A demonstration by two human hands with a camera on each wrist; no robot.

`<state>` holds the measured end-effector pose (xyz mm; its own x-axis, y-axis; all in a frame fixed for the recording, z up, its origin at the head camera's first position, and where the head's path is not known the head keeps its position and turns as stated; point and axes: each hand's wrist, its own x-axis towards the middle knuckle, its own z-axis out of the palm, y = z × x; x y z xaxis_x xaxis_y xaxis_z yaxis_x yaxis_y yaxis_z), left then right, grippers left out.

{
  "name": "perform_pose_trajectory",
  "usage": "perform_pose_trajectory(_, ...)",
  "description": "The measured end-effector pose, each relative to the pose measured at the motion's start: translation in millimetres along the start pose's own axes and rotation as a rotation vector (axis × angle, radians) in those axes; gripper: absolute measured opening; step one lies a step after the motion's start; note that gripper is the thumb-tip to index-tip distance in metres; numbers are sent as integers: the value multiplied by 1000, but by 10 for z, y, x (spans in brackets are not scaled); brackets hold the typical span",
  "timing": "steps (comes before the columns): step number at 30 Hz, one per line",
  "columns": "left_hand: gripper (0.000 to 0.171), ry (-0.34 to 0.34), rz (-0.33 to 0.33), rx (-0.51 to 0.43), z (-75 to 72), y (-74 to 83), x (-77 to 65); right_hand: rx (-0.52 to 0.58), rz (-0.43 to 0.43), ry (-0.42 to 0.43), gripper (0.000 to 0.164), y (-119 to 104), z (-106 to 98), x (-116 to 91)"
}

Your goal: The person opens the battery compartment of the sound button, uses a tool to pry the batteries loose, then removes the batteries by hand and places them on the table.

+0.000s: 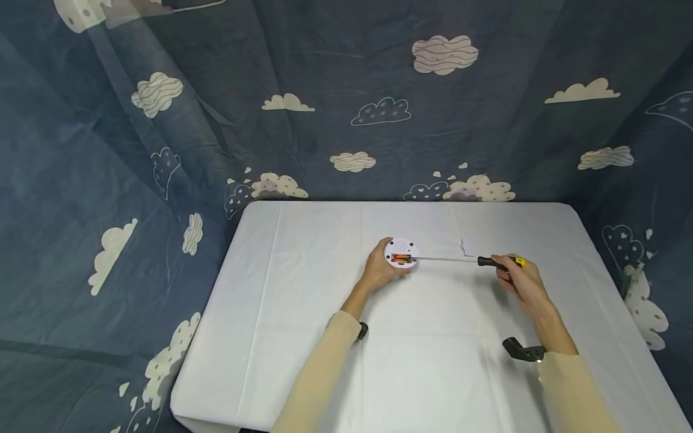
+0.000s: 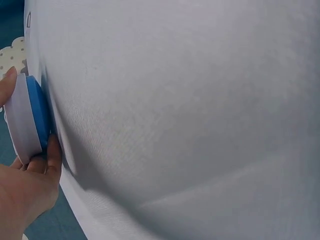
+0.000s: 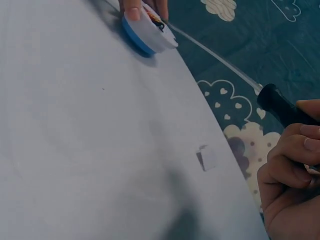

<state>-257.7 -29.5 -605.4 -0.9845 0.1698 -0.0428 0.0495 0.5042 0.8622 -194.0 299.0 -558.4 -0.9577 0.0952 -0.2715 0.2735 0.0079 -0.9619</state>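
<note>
My left hand (image 1: 378, 267) grips a round white device (image 1: 401, 245) by its rim, thumb on one side and fingers on the other. Small dots like speaker holes show on its white face, and the left wrist view shows its blue side (image 2: 40, 112) turned to the table. Red-and-gold batteries (image 1: 400, 258) lie in its uncovered battery compartment. In my right hand (image 1: 524, 284) is a long screwdriver (image 1: 485, 261) with a black and yellow handle. Its shaft runs level leftward, the tip at the compartment's right end; whether it touches the batteries is too small to tell.
A small white cover (image 1: 468, 247) lies on the white-clothed table (image 1: 422, 361), beyond the screwdriver shaft. Dark blue cloud-patterned cloth (image 1: 379, 60) hangs behind the table and along its sides.
</note>
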Motion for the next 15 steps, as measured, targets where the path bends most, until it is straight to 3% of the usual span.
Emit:
perform_pose_trajectory(10,105,5,3,11,26,-44,9,-243,-88,9,33,-118,43,-7)
perform_pose_trajectory(15,105,10,19,30,20,-34,16,-396,-131,29,31,-283,102,-41)
